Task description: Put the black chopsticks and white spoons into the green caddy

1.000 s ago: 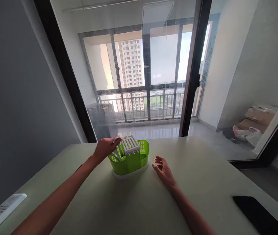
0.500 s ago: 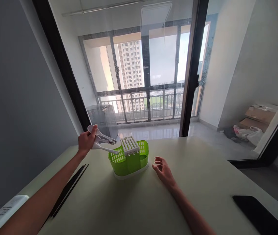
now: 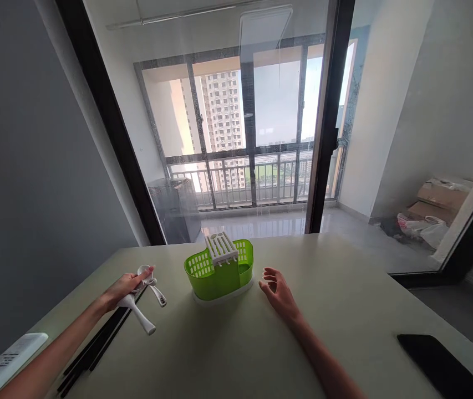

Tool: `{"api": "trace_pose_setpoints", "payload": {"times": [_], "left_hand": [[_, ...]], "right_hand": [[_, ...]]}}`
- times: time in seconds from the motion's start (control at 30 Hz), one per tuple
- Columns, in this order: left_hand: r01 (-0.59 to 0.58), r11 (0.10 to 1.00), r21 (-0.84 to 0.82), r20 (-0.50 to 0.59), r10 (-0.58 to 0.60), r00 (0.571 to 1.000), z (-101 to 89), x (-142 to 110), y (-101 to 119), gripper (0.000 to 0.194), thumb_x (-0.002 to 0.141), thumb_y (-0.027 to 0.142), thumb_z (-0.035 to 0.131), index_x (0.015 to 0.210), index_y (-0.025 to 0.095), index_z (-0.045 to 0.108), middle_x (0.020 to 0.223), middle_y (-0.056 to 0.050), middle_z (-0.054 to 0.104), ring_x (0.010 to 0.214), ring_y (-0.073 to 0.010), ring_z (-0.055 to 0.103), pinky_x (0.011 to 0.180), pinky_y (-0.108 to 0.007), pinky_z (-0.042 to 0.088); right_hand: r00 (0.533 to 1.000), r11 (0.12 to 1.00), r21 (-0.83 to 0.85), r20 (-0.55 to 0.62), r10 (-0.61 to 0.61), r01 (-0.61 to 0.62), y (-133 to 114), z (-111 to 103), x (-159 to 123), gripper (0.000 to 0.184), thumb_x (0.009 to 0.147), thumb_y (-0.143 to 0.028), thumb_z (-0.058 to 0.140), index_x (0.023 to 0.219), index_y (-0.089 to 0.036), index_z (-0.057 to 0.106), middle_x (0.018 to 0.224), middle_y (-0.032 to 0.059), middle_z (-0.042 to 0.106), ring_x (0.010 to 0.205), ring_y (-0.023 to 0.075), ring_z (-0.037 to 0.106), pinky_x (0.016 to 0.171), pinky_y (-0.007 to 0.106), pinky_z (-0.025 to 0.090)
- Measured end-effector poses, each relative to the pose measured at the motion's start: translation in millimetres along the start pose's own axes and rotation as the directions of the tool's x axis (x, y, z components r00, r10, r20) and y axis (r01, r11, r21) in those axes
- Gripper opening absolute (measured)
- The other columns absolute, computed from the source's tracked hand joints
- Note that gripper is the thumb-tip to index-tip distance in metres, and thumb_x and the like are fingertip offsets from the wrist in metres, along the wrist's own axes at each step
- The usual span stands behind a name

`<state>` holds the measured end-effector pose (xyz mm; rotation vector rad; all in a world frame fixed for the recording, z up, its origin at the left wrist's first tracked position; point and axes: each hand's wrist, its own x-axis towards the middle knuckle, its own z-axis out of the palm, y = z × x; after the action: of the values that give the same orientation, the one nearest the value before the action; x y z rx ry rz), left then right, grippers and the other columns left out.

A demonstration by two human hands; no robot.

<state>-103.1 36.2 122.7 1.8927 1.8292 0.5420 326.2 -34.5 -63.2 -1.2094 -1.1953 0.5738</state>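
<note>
My left hand [image 3: 123, 288] is closed around the bowls of white plastic spoons [image 3: 148, 302], low over the pale table [image 3: 236, 354] to the left of a green cutlery holder [image 3: 218, 271]. The spoon handles point right and toward me. The holder has a white slotted insert [image 3: 220, 246] on top and a white base. My right hand [image 3: 276, 288] rests on the table just right of the holder, its fingers loosely curled and apart, holding nothing.
Black chopsticks [image 3: 95, 346] lie on the table beside my left forearm. A white remote control [image 3: 1, 363] sits at the left edge and a black phone [image 3: 442, 368] at the front right. A glass door and a balcony stand beyond the table.
My left hand lifted the white spoons out of the green holder, swung them up and left, then lowered them to the table beside the chopsticks. My right hand stayed put.
</note>
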Motion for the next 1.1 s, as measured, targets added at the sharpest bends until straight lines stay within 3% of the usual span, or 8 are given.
{"api": "trace_pose_setpoints", "payload": {"times": [0.1,0.23,0.37,0.67,0.9,1.1], "left_hand": [[0.118,0.992,0.04,0.174,-0.123,0.977,5.3,4,-21,0.07,0.067,0.085,0.056,0.048,0.025,0.026,0.05,0.003,0.028,0.044,-0.0115,0.028,0.05,-0.028,0.02],[0.04,0.974,0.225,0.243,-0.095,0.965,10.3,14,-38,0.071,0.065,0.089,0.05,0.047,0.024,0.031,0.051,0.001,0.034,0.047,-0.0126,0.03,0.051,-0.029,0.019],[-0.082,0.925,0.372,0.237,-0.009,0.972,15.6,21,-46,0.072,0.063,0.089,0.048,0.043,0.024,0.027,0.05,0.001,0.03,0.048,-0.0124,0.027,0.051,-0.029,0.017],[-0.207,0.885,0.417,0.264,0.099,0.959,26.2,32,-58,0.07,0.067,0.086,0.049,0.041,0.023,0.031,0.047,0.002,0.026,0.045,-0.0126,0.024,0.052,-0.03,0.02],[-0.233,0.852,0.468,0.23,0.137,0.964,34.0,34,-55,0.07,0.074,0.086,0.039,0.041,0.025,0.042,0.045,-0.003,0.044,0.047,-0.0214,0.048,0.056,-0.031,0.034],[-0.24,0.816,0.526,0.222,0.14,0.965,31.3,32,-44,0.069,0.08,0.083,0.032,0.049,0.025,0.051,0.052,-0.006,0.055,0.056,-0.0257,0.058,0.061,-0.032,0.038]], "right_hand": [[1.0,1.0,-0.006,0.011,0.003,-0.003,1,-1,0,0.044,0.085,-0.045,0.065,0.121,-0.02,0.059,0.116,0.0123,0.066,0.107,0.0262,0.066,0.092,0.041,0.057],[1.0,1.0,-0.014,0.021,0.015,-0.015,2,-2,-1,0.046,0.085,-0.046,0.064,0.122,-0.02,0.058,0.117,0.0122,0.065,0.108,0.0261,0.065,0.093,0.042,0.056],[0.999,1.0,-0.014,0.029,0.019,-0.019,2,-2,-1,0.046,0.085,-0.046,0.064,0.123,-0.02,0.057,0.117,0.0119,0.065,0.108,0.0257,0.065,0.094,0.042,0.055],[0.999,1.0,-0.012,0.027,0.023,-0.022,-3,-3,-3,0.047,0.084,-0.048,0.065,0.123,-0.021,0.058,0.114,0.0115,0.067,0.106,0.0259,0.067,0.093,0.043,0.057],[1.0,1.0,-0.024,0.026,0.017,-0.016,-5,-3,-2,0.046,0.085,-0.048,0.065,0.122,-0.021,0.059,0.11,0.0107,0.07,0.103,0.0255,0.069,0.092,0.041,0.057],[0.999,1.0,-0.028,0.029,0.016,-0.015,-6,-3,-2,0.044,0.085,-0.047,0.065,0.12,-0.021,0.06,0.109,0.0104,0.071,0.104,0.0259,0.068,0.093,0.041,0.056]]}}
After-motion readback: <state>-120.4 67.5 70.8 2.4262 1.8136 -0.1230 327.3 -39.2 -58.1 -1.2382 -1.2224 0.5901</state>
